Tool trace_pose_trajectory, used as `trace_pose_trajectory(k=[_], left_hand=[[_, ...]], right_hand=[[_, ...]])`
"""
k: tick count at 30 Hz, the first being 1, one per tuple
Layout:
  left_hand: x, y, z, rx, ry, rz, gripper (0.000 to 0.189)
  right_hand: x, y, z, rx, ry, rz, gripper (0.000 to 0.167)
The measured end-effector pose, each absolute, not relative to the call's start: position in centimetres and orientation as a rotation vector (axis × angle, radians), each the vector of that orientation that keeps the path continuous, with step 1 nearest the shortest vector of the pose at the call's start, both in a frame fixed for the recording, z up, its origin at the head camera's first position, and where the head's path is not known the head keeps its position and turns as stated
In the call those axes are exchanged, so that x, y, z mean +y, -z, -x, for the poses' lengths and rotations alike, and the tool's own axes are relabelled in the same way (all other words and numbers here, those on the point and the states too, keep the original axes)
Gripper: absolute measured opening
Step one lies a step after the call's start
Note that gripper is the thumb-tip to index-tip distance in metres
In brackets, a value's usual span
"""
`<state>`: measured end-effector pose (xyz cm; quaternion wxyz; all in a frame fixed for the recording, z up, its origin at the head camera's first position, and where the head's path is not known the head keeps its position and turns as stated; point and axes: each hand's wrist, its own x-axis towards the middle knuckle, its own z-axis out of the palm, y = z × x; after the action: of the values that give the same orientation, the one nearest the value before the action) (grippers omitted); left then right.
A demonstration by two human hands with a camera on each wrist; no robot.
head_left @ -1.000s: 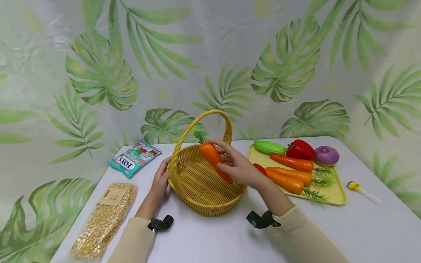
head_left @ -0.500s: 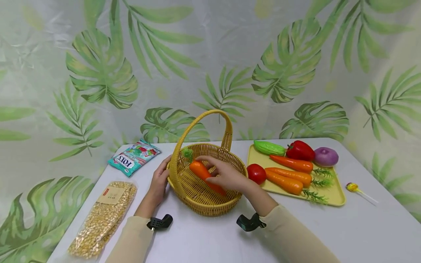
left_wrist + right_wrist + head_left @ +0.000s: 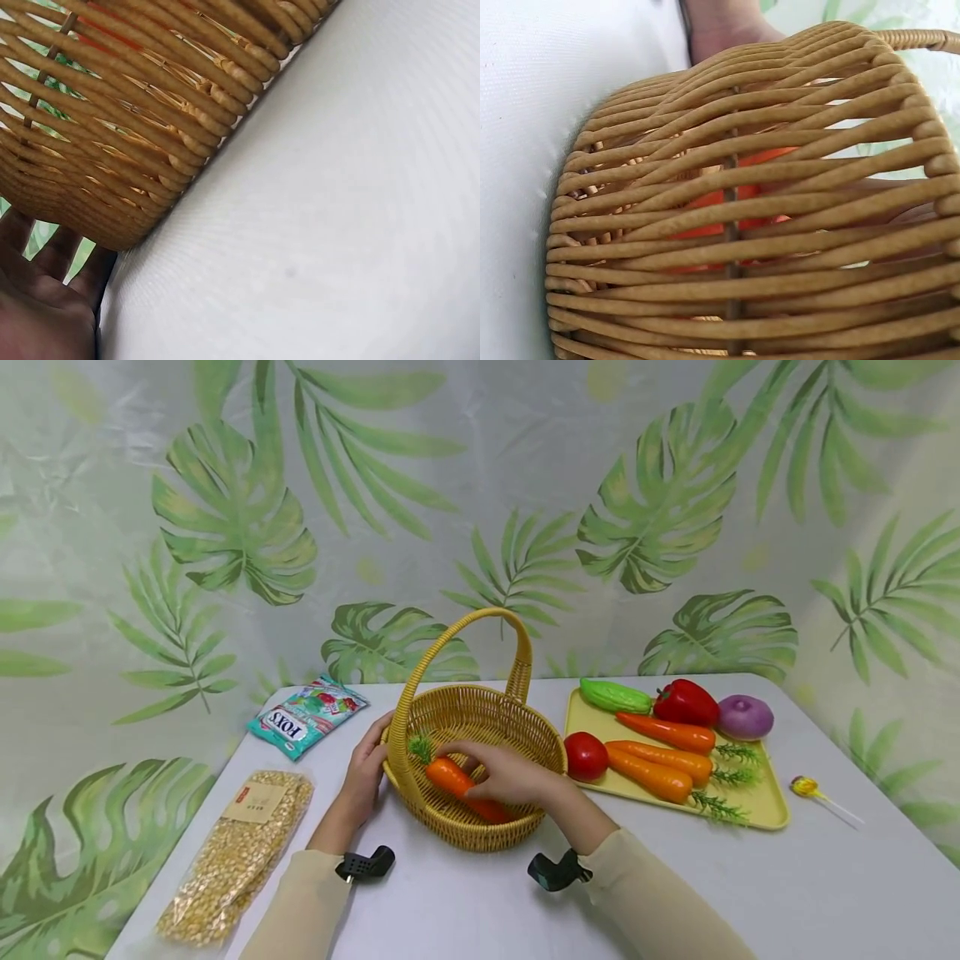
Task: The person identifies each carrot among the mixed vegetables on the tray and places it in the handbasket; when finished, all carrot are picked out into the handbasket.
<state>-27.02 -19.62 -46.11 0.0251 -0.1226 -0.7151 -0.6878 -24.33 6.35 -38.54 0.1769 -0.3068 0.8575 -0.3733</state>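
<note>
Inside basket (image 3: 480, 838), carrot (image 3: 448, 776), within right grip (image 3: 510, 774)

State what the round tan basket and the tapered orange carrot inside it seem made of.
Round tan basket: perhaps rattan or plastic imitation, satin, judging by woven strands. Tapered orange carrot: probably plastic or foam, given smooth, faintly shiny skin.

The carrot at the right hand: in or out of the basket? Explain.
In: the head view shows the carrot within the basket; the right wrist view, orange through its weave.
</note>
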Motion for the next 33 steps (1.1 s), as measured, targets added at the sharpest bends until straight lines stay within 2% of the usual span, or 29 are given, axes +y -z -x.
trace_pose_trajectory(k=[10, 19, 33], left_hand=[[-19.4, 46.0, 27.0, -2.193, 2.147, 0.368, 0.054], [-19.5, 46.2, 27.2, -2.180, 2.159, 0.360, 0.053], [-19.5, 46.1, 27.1, -2.203, 2.149, 0.343, 0.053]], right_hand=[[6.3, 39.3, 24.8, 2.405, 0.961, 0.858, 0.055], [6.4, 39.4, 24.7, 2.478, 0.891, 0.891, 0.057], [9.3, 36.9, 23.3, 2.767, 0.869, 0.876, 0.047]])
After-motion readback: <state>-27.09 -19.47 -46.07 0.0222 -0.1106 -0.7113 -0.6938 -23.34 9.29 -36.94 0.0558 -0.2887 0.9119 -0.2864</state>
